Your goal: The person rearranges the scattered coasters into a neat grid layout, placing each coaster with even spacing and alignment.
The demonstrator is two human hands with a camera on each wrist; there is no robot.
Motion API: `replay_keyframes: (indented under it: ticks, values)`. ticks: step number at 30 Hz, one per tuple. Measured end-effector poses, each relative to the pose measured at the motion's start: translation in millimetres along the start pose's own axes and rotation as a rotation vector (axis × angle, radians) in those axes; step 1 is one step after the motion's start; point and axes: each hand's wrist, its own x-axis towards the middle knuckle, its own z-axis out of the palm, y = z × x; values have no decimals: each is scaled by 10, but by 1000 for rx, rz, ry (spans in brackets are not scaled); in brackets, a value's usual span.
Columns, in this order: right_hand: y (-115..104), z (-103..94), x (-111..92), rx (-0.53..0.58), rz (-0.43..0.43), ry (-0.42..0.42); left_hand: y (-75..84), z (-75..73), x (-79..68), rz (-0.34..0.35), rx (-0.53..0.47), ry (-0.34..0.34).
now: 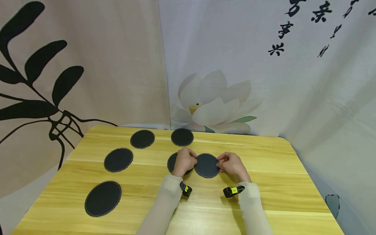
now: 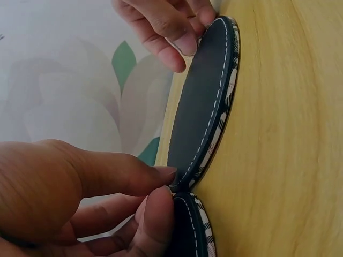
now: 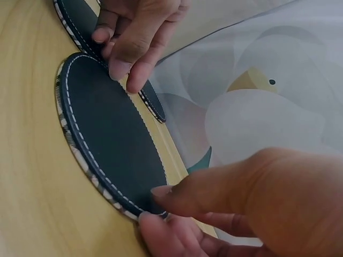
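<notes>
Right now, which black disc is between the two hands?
The rightmost disc: the left hand is at one edge, the right hand at the opposite; the other five lie farther left.

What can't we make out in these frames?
Head: part of the dark disc behind the left hand.
Head: the rightmost character, cut off by the right edge.
Left wrist: that dark disc's near end, cut off by the bottom edge.
All views: underside of the pinched disc, facing the table.
</notes>
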Motion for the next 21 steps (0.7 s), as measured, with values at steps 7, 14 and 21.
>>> replay_keyframes:
  ticks: [7,14,21]
  values:
    - [7,7,6,-14,-3,7,9,-10,-12,-17,4,-2]
    - [-7,1,-6,-16,-6,-9,-26,-42,0,-53,-93,-44]
    - [-24,-4,-43,-31,-17,-3,-25,-99,17,-43,-159,-95]
